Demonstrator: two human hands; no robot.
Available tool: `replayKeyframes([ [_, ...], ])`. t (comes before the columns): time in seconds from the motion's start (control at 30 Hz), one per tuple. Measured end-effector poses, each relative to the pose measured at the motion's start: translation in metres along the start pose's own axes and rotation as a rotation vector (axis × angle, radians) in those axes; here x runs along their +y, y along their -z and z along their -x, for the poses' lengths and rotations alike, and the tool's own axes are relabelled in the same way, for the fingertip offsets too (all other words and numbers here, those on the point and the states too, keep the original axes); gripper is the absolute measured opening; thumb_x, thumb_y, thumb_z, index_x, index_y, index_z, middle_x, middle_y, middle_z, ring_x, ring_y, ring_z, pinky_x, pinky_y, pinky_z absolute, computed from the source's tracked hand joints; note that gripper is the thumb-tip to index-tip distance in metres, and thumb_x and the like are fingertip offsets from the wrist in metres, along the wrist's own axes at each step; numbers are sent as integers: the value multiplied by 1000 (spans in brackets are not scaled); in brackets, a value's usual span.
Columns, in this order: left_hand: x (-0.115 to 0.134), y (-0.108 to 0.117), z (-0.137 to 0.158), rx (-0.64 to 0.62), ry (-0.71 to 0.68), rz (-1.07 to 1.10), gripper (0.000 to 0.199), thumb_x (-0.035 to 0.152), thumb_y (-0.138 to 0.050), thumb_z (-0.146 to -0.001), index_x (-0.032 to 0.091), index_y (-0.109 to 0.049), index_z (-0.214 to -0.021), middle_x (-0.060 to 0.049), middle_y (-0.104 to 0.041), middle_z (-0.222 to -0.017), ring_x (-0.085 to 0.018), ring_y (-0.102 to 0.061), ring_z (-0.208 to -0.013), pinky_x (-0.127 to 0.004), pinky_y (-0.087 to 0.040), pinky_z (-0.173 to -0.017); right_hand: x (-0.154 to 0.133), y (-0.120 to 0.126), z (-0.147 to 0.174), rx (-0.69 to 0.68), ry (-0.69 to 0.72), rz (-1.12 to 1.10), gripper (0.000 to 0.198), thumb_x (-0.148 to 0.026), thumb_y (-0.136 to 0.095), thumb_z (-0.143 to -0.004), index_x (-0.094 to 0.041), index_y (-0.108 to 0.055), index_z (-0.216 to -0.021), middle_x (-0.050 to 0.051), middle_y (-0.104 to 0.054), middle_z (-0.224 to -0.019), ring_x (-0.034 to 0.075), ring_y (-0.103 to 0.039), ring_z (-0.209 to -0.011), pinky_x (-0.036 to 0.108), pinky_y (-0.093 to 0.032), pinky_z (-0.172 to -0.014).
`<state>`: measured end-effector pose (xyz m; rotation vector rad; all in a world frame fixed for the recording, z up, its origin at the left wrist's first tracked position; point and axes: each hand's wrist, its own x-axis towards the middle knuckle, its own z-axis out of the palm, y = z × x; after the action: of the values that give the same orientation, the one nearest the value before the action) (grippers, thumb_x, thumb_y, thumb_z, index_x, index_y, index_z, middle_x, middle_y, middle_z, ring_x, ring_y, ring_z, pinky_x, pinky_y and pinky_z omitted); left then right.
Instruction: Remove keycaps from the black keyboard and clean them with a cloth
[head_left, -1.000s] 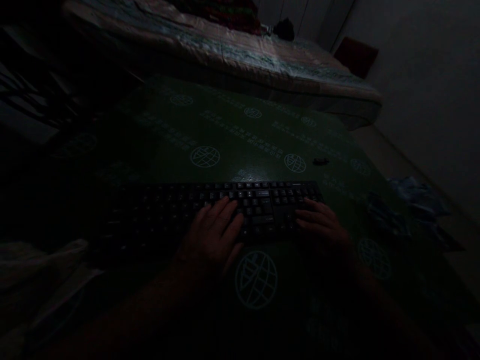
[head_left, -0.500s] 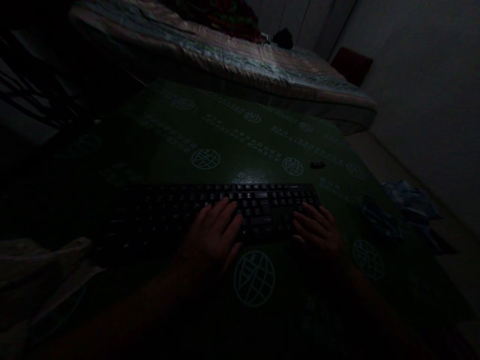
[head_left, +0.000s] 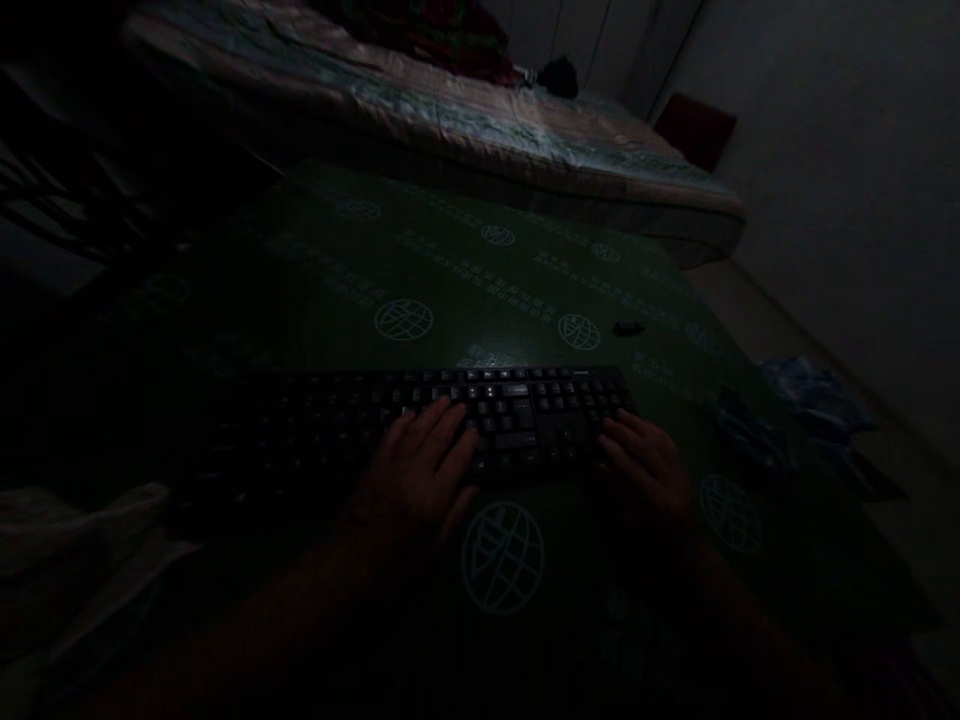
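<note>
A black computer keyboard (head_left: 517, 418) lies flat across a green table (head_left: 480, 280) printed with pale globe marks and lettering. My left hand (head_left: 420, 465) rests on the keyboard's middle keys, palm down, its fingers stretched out and slightly apart. Over the right end of the keyboard is my right hand (head_left: 649, 465), its fingers extended at the number keys. Neither hand grips anything. The room is very dark, so the keyboard's left part is hard to make out.
A small black object (head_left: 628, 328) lies beyond the keyboard. Pale cloth (head_left: 97, 550) is at the near left. Dark bluish crumpled cloth (head_left: 754, 430) sits at the right. Behind the table is a bed (head_left: 450, 120); a wall (head_left: 847, 200) rises on the right.
The whole view has shifted slightly, so things appear a little further left. My right hand's fingers have moved slightly right across the keys. The left hand stays over the same keys.
</note>
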<state>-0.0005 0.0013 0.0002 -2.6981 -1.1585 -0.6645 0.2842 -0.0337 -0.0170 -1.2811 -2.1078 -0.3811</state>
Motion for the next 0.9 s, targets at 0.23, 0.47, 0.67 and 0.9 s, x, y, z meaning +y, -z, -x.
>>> replayKeyframes([
  [0.23,1,-1,0,0,7,-4,35,20,-52,-82,12,-55,-116,-18,-53,-130,-33,-41,-127,-53,-39,-99,-9,3,-4,-50,52,46,23,-19,-60,-82,-23,-61,-105,10,-67,-111,28,-56,-115,50,-42,-97],
  [0.47,1,2,-2,4,-24,-46,32,20,-52,-82,10,-57,-112,-19,-55,-127,-34,-46,-123,-51,-42,-95,-13,3,-8,-34,61,35,22,-18,-61,-81,-20,-61,-103,13,-68,-107,28,-57,-113,49,-44,-94],
  [0.67,-2,4,-2,-10,-43,-62,34,21,-52,-82,11,-55,-115,-19,-54,-128,-33,-44,-124,-51,-41,-96,-12,3,-8,-33,64,63,19,-20,-61,-81,-19,-61,-100,14,-66,-110,29,-55,-115,50,-43,-94],
  [0.9,-4,-2,-1,50,-39,-64,31,21,-50,-83,11,-56,-112,-19,-56,-125,-33,-46,-122,-50,-41,-96,-10,3,-9,-22,13,67,15,-22,-59,-83,-20,-63,-97,11,-66,-111,27,-54,-116,49,-43,-96],
])
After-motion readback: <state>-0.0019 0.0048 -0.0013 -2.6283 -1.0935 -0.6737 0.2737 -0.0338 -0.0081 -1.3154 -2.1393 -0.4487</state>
